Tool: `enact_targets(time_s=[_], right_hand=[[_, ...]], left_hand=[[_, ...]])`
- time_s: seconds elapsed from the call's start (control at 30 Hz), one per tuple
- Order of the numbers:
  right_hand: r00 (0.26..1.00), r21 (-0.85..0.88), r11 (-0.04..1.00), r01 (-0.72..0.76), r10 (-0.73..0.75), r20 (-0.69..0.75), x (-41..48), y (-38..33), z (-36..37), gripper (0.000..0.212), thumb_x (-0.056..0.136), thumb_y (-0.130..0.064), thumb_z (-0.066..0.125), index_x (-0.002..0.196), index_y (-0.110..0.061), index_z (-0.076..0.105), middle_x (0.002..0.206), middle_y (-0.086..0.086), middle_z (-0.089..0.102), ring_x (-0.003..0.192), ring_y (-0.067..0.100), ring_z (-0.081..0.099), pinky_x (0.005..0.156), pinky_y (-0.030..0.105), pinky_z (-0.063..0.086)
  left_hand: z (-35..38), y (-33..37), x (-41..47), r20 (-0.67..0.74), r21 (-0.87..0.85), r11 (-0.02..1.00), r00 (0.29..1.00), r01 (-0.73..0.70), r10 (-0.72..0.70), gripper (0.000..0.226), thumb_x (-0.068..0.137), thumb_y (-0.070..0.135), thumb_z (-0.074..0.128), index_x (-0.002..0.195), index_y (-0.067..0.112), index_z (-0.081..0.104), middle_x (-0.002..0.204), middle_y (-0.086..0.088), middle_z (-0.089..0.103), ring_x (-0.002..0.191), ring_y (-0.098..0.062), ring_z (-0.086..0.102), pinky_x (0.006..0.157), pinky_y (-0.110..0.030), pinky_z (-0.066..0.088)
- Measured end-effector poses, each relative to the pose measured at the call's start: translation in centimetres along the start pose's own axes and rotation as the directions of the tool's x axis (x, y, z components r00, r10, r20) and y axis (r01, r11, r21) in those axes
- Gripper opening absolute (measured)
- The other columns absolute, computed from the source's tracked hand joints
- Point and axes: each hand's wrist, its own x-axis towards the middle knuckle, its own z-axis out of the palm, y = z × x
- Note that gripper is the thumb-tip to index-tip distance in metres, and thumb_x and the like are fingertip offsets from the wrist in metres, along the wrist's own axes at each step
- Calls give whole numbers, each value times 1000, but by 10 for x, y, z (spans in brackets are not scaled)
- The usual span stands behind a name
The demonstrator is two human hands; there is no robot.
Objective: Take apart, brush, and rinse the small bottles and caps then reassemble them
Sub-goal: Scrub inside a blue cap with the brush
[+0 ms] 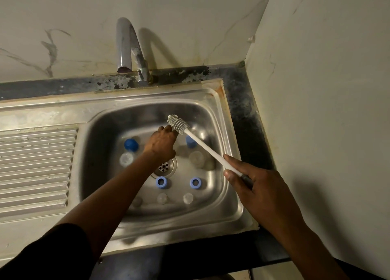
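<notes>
Fingers (229,175) of the right hand (259,186) gripped the brush (202,145), the left hand's (161,145) grip unclear beside its bristles; bottles (126,159) and caps (131,145) lay dismantled in the sink (223,205), so brushing, rinsing and reassembly seemingly remained.

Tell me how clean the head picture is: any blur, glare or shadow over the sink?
Head view: dim, warm light; the left hand is slightly motion-blurred; soft glare in the sink; the tap throws a shadow on the wall; the right hand and brush look sharp; edges bow from the wide lens.
</notes>
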Motion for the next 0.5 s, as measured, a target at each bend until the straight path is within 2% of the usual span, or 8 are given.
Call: enact_targets(time_s=[0.23, 0.5], right_hand=[[1000, 10, 1000, -17, 17, -11, 1, 1, -3, 51, 91, -69, 48, 140, -59, 43, 109, -26, 73, 88, -9, 68, 89, 25, 62], [999, 18, 999, -39, 39, 4, 2, -4, 0, 53, 90, -70, 47, 142, -58, 45, 116, -16, 76, 97, 4, 73, 93, 37, 63]], left_hand=[[6, 0, 7, 19, -87, 995, 999, 51, -49, 59, 87, 19, 80, 141, 10, 57, 142, -14, 55, 128, -34, 54, 104, -48, 51], [14, -1, 3, -58, -216, 976, 997, 41, -55, 68, 84, 22, 85, 145, 12, 55, 137, -14, 59, 122, -34, 59, 96, -43, 52]])
